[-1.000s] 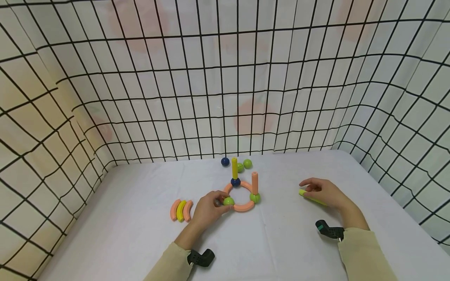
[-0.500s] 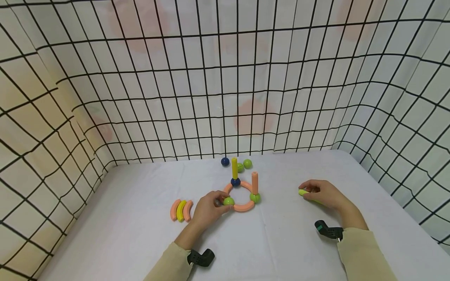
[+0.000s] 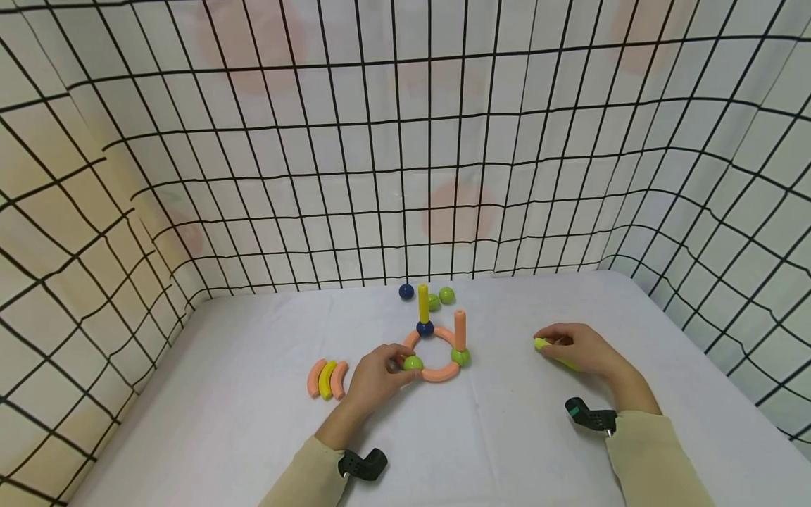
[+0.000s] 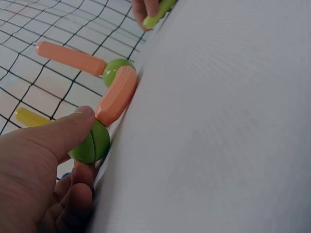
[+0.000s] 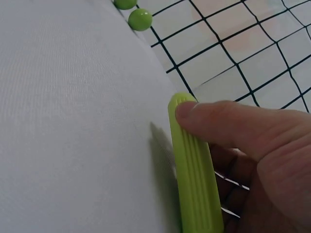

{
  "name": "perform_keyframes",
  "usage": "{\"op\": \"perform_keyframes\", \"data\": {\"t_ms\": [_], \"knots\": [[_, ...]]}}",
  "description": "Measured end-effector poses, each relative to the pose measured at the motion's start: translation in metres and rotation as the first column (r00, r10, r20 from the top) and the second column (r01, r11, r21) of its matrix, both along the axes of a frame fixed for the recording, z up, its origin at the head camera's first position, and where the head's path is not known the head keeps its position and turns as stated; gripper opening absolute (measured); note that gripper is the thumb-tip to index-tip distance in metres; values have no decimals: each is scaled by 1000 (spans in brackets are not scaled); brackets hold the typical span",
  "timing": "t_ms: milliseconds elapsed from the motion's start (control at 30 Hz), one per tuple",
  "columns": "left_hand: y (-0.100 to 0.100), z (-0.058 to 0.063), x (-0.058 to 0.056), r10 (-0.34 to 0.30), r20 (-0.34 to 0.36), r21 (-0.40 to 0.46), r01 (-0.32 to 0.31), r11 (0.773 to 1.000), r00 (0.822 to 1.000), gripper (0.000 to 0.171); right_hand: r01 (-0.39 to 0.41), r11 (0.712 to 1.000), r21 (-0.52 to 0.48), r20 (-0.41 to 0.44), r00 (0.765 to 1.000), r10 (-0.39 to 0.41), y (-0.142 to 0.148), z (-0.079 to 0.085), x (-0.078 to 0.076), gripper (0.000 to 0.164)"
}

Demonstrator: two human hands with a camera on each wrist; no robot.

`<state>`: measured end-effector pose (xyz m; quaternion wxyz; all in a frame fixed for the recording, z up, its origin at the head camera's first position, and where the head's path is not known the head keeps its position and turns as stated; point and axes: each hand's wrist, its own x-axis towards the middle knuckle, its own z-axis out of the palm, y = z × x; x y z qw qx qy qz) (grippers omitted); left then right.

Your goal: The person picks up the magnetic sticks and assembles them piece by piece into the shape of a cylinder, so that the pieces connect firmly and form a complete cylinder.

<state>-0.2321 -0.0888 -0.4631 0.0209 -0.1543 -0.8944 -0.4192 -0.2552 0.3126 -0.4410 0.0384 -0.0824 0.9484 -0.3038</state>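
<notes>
My left hand point(image 3: 375, 380) holds a green ball point(image 4: 91, 145) between thumb and fingers. That ball is one joint of a ring on the table, built from curved salmon pieces point(image 3: 440, 373) and balls. From the ring's dark blue ball point(image 3: 425, 329) a yellow stick point(image 3: 423, 304) stands upright. Its right green ball point(image 3: 460, 357) bears an upright salmon stick point(image 3: 460, 329). Well to the right, my right hand point(image 3: 586, 350) pinches a ribbed yellow-green stick point(image 5: 197, 179), thumb on its face near one end. The stick casts a shadow on the cloth.
Left of the ring lie two curved salmon pieces point(image 3: 315, 378) with a curved yellow piece point(image 3: 326, 380) between them. Behind the ring sit a loose dark blue ball point(image 3: 406, 291) and two green balls point(image 3: 446, 295). Black wire mesh point(image 3: 405, 169) encloses the table's back and sides.
My right hand has closed its fingers on the yellow-green stick and shifted slightly left with it. The left hand and the ring have stayed put.
</notes>
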Motion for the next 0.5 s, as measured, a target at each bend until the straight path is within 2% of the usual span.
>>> {"op": "perform_keyframes", "data": {"t_ms": [300, 500], "knots": [[0, -1, -1, 2, 14, -23, -2, 1000, 1000, 31, -29, 996, -81, 29, 999, 32, -10, 6, 1, 35], [0, -1, -1, 6, 29, -30, -5, 1000, 1000, 30, -52, 975, -217, 68, 995, 68, -15, 11, 1, 37]]}}
